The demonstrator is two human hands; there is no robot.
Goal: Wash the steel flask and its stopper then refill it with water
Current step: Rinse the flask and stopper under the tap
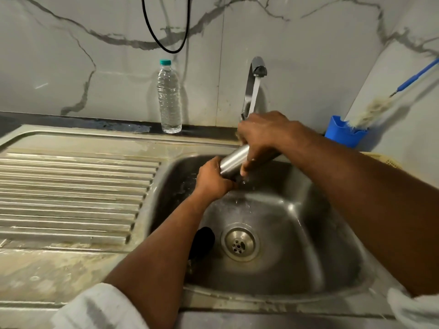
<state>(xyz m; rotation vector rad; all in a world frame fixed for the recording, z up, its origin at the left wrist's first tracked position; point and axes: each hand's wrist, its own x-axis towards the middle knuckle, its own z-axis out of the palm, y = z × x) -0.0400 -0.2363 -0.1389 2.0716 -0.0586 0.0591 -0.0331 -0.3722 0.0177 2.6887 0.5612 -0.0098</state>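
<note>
Steel flask [234, 160] held over the far part of the sink [294, 224], tilted; long axis runs from lower left up to far right, lower end toward the basin. Tap [257, 67] running, stream falling behind the right hand [266, 134].

Left hand [213, 179] grips the lower end, fingers curled round it; whether that end is mouth or base cannot be told, the hand covers it. Right hand wraps the upper body from above, fingers down over the near side, a firm closed grip on the steel. Both grips touch the flask; right sits nearer the stream, left nearer the basin floor.

Dark object [202, 243] lies in the basin left of the drain [240, 244], probably the stopper, unwashed by the look of it.

Bottle brush [370, 110] stands in a blue holder [342, 134] at far right on the counter. Plastic water bottle [169, 96] against the far wall.

Judgement: rinsing or rubbing stage, refill not begun.
</note>
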